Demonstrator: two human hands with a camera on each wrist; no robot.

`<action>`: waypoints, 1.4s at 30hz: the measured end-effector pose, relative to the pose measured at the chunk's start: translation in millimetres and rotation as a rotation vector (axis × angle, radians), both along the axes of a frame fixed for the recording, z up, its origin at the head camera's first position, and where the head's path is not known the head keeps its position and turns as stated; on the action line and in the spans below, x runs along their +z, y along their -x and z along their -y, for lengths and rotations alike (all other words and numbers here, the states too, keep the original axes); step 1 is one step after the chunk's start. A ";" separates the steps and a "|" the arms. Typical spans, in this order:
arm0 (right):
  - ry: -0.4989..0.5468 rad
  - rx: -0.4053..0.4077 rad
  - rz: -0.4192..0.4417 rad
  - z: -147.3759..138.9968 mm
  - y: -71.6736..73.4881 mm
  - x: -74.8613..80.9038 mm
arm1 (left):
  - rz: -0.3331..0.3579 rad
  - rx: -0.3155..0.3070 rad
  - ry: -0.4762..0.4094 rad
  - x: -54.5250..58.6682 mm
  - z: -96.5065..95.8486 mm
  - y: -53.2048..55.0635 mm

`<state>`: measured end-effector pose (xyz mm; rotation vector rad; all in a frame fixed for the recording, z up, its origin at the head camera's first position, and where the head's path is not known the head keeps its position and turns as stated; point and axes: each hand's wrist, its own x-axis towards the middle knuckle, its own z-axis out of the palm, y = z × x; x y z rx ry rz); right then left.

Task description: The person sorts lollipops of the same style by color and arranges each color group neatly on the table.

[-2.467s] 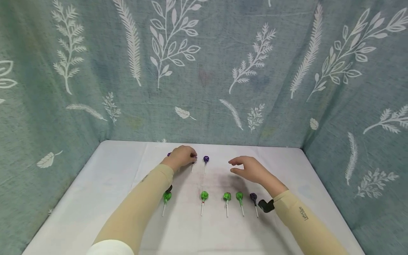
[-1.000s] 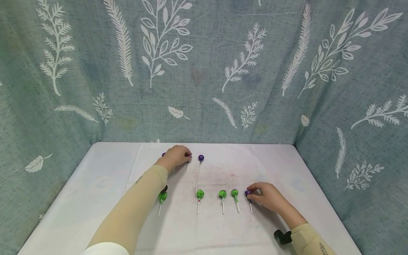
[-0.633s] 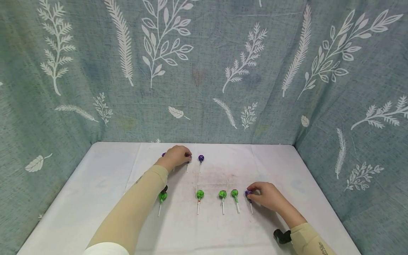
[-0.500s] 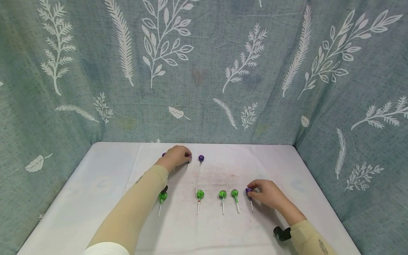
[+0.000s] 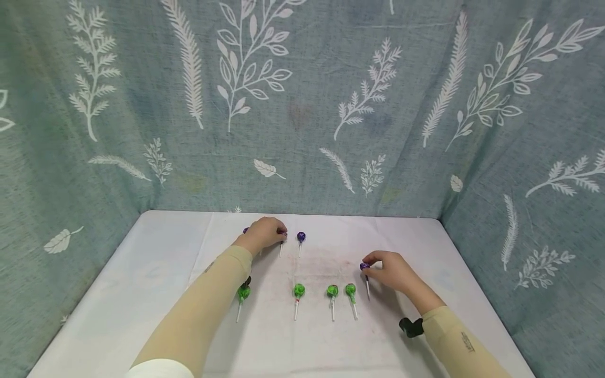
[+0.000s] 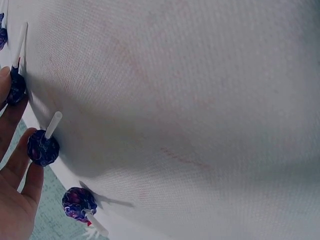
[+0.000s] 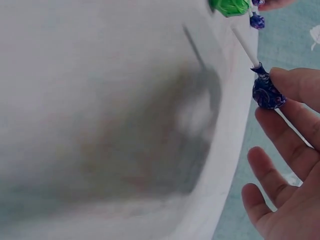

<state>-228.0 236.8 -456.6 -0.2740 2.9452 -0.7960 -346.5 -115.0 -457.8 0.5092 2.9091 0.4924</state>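
Observation:
My left hand [image 5: 262, 234] pinches a purple-wrapped lollipop [image 6: 16, 89] between thumb and fingers in the back row. In the left wrist view, a second purple lollipop [image 6: 43, 148] sits against its lower fingers, and a third [image 6: 79, 204] lies further down. To the right of that hand lies another purple lollipop [image 5: 301, 237]. On the right, my right hand [image 5: 393, 270] holds a purple lollipop [image 7: 267, 92] by its wrapped head, thumb on one side and fingers on the other. Its stick points down toward the table in the head view, with a shadow on the cloth.
Several green lollipops form a front row, among them one at the left [image 5: 243, 292], one near the middle [image 5: 299, 290] and one at the right end [image 5: 350, 289]. White cloth covers the table [image 5: 331, 346]. A leaf-patterned curtain [image 5: 302, 131] encloses the back and sides.
The right hand came down to the purple lollipop at the right end of the front row, gripped it and moved it up and away toward the back. The left hand stayed in place.

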 end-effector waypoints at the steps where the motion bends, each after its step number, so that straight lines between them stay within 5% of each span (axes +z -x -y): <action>1: -0.001 0.006 0.000 1.9 3.5 0.9 | -0.001 0.001 -0.001 0.4 0.2 -0.4; 25: -0.030 0.132 0.034 59.9 83.4 11.4 | -0.025 -0.001 -0.007 2.4 -0.2 -5.3; 42: -0.073 0.174 0.047 105.2 105.7 10.0 | -0.006 0.007 -0.008 -0.1 1.7 -3.4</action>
